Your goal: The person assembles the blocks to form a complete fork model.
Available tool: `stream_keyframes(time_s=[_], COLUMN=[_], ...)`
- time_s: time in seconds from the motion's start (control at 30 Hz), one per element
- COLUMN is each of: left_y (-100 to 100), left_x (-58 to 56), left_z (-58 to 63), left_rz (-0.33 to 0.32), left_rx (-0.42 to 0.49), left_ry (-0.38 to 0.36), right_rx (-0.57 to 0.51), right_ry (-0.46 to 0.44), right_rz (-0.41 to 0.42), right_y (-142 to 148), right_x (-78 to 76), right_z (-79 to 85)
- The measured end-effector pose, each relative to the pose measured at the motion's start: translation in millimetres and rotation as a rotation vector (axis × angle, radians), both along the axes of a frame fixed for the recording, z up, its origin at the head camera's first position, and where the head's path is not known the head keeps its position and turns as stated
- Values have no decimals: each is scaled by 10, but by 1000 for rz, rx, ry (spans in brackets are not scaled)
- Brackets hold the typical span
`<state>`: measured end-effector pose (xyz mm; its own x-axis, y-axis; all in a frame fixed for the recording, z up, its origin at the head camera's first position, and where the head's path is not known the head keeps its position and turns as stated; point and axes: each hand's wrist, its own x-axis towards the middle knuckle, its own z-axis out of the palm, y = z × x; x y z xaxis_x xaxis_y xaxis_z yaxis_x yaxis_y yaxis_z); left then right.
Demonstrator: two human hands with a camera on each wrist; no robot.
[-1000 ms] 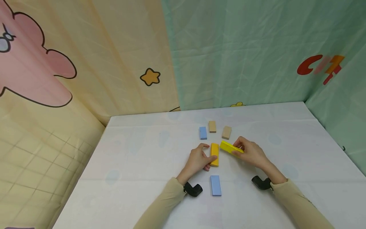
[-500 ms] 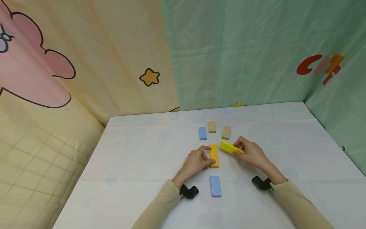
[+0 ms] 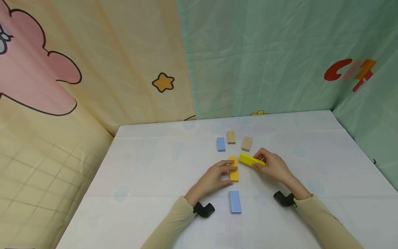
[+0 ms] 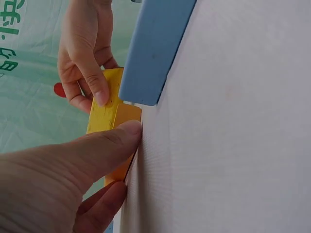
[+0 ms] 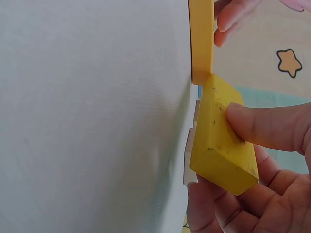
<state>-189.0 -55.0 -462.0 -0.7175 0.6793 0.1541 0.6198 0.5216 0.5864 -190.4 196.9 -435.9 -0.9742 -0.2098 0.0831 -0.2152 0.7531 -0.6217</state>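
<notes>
An orange block (image 3: 234, 175) lies flat on the table, with my left hand (image 3: 214, 178) over it. Two fingers reach across its top in the head view, and the thumb (image 4: 109, 145) is at its near end. The right wrist view has those fingers just off the block's face. My right hand (image 3: 273, 166) pinches a bright yellow block (image 5: 221, 141) between thumb and fingers. The yellow block slants, its far corner close beside the orange block's far end. A blue block (image 3: 235, 202) lies nearer me, below the orange one.
Beyond the hands lie a smaller blue block (image 3: 221, 144) and two tan blocks, one tan block (image 3: 231, 137) at the back and another tan block (image 3: 247, 144) to the right. The white-covered table (image 3: 149, 155) meets printed curtains (image 3: 264, 62) at its back and sides.
My left hand has set the orange block flat and shifted slightly left and nearer me. Its fingers have loosened and moved across the block's top. The right hand and yellow block stay still.
</notes>
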Motion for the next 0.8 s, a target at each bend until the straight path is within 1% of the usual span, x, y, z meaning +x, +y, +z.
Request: stream_keyframes(time_s=[0.13, 0.3, 0.4, 0.6, 0.8], left_y=[4, 13, 14, 7, -1], left_x=[12, 23, 27, 16, 8], left_z=[-12, -51, -52, -42, -75], left_rz=[-31, -25, -23, -28, -29], left_rx=[-48, -67, -65, -52, -14], left_ry=[64, 104, 111, 128, 100], right_rx=[-2, -15, -34, -81, -125], right_ry=[-6, -15, -10, 2, -4], right_rz=[0, -3, 0, 49, 106], right_y=[-1, -11, -33, -121, -243], right_x=[-12, -42, -84, -226, -365], right_z=[-7, -10, -7, -4, -6])
